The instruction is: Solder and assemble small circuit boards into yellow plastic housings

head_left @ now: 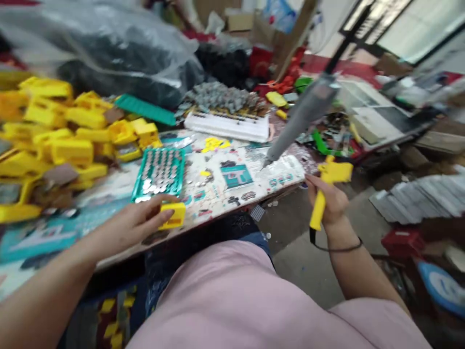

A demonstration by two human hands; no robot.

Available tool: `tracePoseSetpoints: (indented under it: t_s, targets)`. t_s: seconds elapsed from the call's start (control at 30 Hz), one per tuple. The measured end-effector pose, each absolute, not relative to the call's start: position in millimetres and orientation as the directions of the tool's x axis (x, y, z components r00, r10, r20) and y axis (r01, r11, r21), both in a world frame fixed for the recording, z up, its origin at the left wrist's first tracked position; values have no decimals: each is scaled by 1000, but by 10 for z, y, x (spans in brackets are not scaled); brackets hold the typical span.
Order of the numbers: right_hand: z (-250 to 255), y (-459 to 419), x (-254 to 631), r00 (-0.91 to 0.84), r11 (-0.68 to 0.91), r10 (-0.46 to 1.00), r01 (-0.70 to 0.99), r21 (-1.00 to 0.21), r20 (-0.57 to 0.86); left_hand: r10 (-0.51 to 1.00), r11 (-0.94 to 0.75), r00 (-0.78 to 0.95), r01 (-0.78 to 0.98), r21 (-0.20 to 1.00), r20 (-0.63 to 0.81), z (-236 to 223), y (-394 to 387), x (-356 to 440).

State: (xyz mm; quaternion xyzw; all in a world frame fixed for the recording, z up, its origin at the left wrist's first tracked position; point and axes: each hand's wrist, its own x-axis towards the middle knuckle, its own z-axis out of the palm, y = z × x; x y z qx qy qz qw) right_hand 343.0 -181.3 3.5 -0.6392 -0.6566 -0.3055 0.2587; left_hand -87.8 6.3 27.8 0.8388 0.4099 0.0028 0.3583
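Note:
My left hand point(140, 220) rests at the table's front edge, its fingers closed on a small yellow plastic block point(175, 215). Just beyond it lies a green tray point(180, 183) with rows of small shiny round metal parts. Out to the right, past the table edge, my right hand point(332, 201) grips a yellow pistol-shaped plastic piece point(336, 171) with a black lower end. A black band circles that wrist. Between the hands, a grey electric screwdriver point(305, 116) hangs tilted, tip down over the table. Motion blur hides fine detail.
Yellow plastic housings point(69, 116) are heaped on the left. A white tray point(227, 127) with dark rods stands at the back, before a heap of grey parts point(221, 97). Small yellow pieces point(215, 144) lie mid-table. Stacked white sheets point(421, 194) stand at right.

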Motion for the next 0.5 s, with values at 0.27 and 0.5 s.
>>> tracePoseSetpoints:
  t_s: [0.27,0.5]
  targets:
    - [50,-849,4079,195,-198,827,979,-52,528,716,-649,664,747,144,-218,195,80,-538]
    - [48,-351,4329,286,-254,884,958,-132,370,699,-685,712,692,228,-64,177,231,-666]
